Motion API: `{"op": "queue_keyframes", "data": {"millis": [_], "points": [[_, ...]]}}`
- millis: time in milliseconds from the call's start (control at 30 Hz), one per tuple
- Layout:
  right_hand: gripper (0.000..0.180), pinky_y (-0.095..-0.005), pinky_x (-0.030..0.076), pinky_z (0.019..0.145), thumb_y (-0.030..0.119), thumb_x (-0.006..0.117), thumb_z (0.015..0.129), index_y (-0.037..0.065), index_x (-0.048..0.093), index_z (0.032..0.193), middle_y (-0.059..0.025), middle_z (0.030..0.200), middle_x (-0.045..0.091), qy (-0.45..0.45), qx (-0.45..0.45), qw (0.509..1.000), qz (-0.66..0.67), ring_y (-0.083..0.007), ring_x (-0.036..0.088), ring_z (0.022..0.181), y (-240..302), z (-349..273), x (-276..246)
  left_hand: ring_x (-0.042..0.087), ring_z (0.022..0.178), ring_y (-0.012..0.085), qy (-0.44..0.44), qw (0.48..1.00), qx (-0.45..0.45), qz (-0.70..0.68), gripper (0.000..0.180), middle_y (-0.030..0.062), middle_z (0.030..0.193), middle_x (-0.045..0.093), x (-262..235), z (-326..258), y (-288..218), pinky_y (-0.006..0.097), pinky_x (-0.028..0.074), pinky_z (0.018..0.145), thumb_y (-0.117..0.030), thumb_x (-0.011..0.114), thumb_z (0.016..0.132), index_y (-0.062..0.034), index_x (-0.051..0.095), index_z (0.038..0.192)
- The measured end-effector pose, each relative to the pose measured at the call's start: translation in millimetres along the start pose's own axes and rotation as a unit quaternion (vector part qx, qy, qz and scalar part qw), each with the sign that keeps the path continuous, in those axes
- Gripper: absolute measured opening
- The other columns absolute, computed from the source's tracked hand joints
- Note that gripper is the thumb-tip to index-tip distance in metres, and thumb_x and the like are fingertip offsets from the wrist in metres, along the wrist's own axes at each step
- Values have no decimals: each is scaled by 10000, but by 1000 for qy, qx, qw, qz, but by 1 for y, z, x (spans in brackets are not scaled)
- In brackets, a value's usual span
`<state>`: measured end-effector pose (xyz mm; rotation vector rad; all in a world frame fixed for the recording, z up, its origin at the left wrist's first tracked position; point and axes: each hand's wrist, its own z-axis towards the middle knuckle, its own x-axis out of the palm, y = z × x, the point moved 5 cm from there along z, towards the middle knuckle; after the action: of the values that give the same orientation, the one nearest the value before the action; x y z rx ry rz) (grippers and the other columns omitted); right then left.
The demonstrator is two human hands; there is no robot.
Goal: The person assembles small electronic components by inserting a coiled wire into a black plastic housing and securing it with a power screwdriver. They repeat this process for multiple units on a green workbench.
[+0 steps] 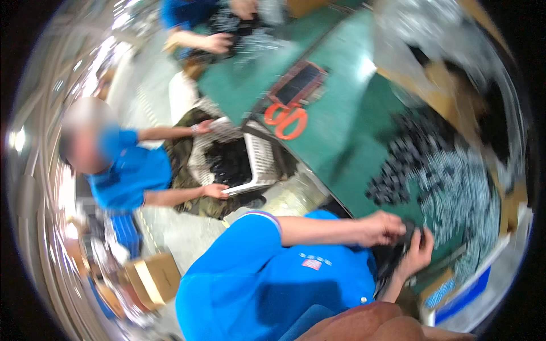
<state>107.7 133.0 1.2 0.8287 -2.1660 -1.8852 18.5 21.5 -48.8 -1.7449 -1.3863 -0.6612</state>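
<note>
My left hand (380, 228) and my right hand (419, 253) are close together in front of my blue shirt, at the near edge of a green table (347, 159). Fingers of both are closed on a small black piece (407, 232), whose kind is too blurred to tell. Something dark and strap-like (388, 264) hangs below it, against my shirt. Just beyond my hands, a heap of small black parts (392, 176) lies on the table. Beside that heap spreads a pile of small grey, shiny pieces (460, 199).
Orange-handled scissors (287, 120) and a phone in a red case (297, 84) lie farther back. At left, a person (128, 165) holds a white basket (259, 156) with black things inside. Another person's hand (217, 43) works at the far end. A cardboard box (153, 278) stands lower left.
</note>
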Motion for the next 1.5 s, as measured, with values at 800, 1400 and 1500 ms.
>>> {"op": "queue_keyframes", "data": {"millis": [800, 1400, 1500], "points": [[210, -305, 493, 850, 28, 646, 909, -65, 655, 1097, -109, 1068, 666, 140, -129, 981, -41, -174, 605, 933, 26, -20, 21, 640, 806, 208, -16, 833, 338, 438, 316, 103, 900, 692, 15, -50, -62, 345, 480, 696, -195, 688, 813, -34, 694, 1084], [244, -386, 517, 672, -60, 598, 715, 43, 666, 926, -95, 848, 603, 7, -240, 946, -217, -292, 635, 824, -26, -11, 5, 564, 917, 286, -64, 428, 350, 831, 411, 91, 949, 622, 48, -12, -35, 402, 393, 839, -302, 726, 779, -36, 663, 1087], [236, -401, 516, 656, -61, 603, 714, 47, 650, 919, -88, 837, 587, 1, -274, 929, -249, -288, 631, 814, -23, -13, 6, 556, 896, 288, -39, 437, 323, 839, 397, 88, 935, 612, 52, -12, -40, 405, 392, 829, -293, 718, 791, -39, 663, 1091]]}}
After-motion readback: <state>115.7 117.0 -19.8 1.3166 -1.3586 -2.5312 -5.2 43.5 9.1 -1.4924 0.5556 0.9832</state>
